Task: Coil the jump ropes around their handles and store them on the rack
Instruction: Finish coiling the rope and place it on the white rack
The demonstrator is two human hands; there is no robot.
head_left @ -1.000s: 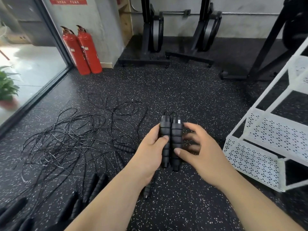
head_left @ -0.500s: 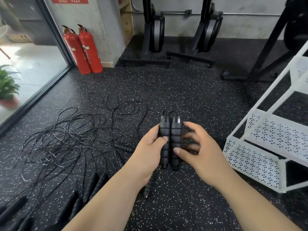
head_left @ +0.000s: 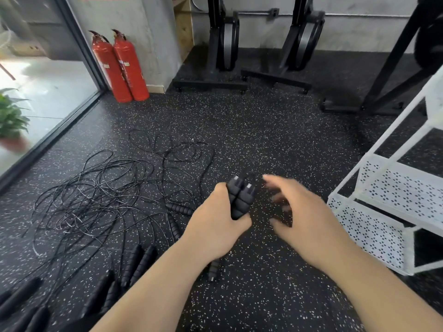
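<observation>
Your left hand (head_left: 215, 226) grips both jump-rope handles (head_left: 239, 197), likely paired for coiling; your right hand (head_left: 304, 216), fingers spread, hovers just beside them.

Both of your arms are bare as far as the picture shows them: the left forearm (head_left: 153, 293) and the right forearm (head_left: 359, 283) run unclothed from the bottom edge up to the wrists. Your left hand (head_left: 215, 226) is bare too, with the back of it and the thumb in sharp view. Your right hand (head_left: 304, 219) is likewise uncovered (its fingers (head_left: 271, 182) are smeared by blur, so finer detail cannot be read).
</observation>
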